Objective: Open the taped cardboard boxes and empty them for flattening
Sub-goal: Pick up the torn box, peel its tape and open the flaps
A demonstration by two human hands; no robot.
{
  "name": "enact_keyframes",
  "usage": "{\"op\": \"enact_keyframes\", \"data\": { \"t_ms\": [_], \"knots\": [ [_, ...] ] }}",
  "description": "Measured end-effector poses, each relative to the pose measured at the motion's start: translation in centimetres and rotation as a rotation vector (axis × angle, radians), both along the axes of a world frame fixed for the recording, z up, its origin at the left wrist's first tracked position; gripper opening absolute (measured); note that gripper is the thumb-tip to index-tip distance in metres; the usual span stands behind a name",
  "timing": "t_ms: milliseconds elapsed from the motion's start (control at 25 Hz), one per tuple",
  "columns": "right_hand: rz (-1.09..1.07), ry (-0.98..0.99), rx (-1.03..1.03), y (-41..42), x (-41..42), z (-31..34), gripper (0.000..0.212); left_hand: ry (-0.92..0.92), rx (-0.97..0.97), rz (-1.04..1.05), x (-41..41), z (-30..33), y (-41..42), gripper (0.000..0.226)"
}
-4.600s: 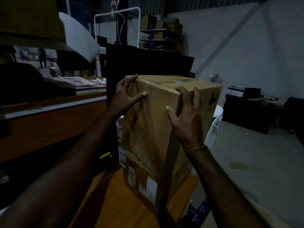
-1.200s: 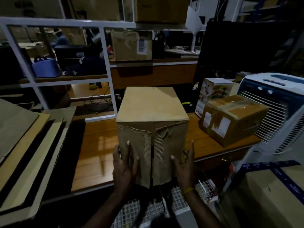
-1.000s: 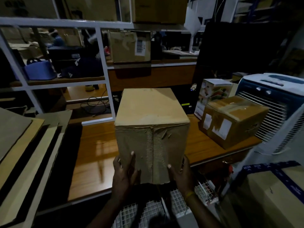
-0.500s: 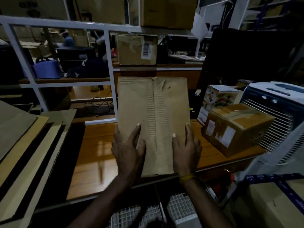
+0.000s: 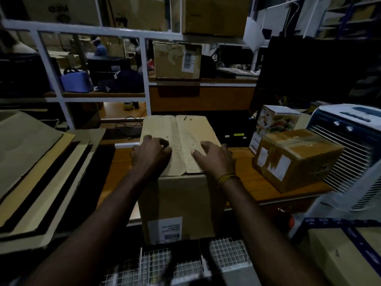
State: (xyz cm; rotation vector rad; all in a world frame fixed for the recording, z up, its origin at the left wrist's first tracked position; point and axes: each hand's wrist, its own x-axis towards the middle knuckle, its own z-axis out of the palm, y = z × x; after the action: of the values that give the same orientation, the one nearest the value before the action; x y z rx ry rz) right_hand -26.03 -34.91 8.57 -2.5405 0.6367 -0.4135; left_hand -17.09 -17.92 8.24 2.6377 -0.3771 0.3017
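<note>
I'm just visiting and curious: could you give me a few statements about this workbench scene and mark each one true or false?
1. Both hands, left and right, rest on top of the tall brown cardboard box. True.
2. The box's top flaps stand wide open. False: they lie closed, with a torn strip along the centre seam.
3. A smaller brown taped box with white labels sits to the right on the wooden table. True.
4. The right hand holds a knife. False: no tool is visible in it.

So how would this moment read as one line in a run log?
stage: opening box | left hand: on top flaps of cardboard box | right hand: on top flaps | centre seam: closed, torn | second taped box: untouched
</note>
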Motion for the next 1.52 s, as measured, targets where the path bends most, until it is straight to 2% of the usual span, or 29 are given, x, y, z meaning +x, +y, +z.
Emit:
{"op": "enact_keyframes", "data": {
  "t_ms": [200, 360, 520, 920, 1080, 1240, 1400, 1520],
  "knots": [
    [0.01, -0.003, -0.058, 0.5, -1.4, -0.2, 0.061, 0.216, 0.135, -0.042, -2.5, 0.8, 0.6, 0.065],
    [0.019, 0.038, -0.12, 0.7, -1.1, -0.4, 0.07, 0.092, 0.1, -0.017, -3.3, 0.7, 0.4, 0.063],
    [0.076, 0.075, -0.149, 0.1, 2.1, 0.9, 0.068, 0.017, -0.019, -0.075, 0.2, 1.7, 0.0, 0.044],
    [0.09, 0.116, -0.163, -1.7, 10.5, 1.4, 0.068, 0.029, -0.063, -0.084, 8.0, 1.7, -2.3, 0.039],
    [0.118, 0.136, -0.159, -2.0, 10.8, 1.0, 0.071, 0.012, 0.019, -0.083, 9.0, 1.4, -2.7, 0.039],
    [0.166, 0.1, -0.212, -1.4, 10.7, 1.3, 0.071, -0.014, 0.039, -0.228, 9.2, 1.8, -2.5, 0.037],
    [0.258, 0.245, -0.194, -1.0, 10.3, 2.7, 0.079, 0.046, 0.077, -0.322, 8.9, 2.5, -2.2, 0.035],
    [0.197, 0.099, -0.177, -0.5, 9.6, 2.2, 0.071, 0.044, 0.061, -0.351, 8.4, 2.7, -2.1, 0.036]
  ]
}}
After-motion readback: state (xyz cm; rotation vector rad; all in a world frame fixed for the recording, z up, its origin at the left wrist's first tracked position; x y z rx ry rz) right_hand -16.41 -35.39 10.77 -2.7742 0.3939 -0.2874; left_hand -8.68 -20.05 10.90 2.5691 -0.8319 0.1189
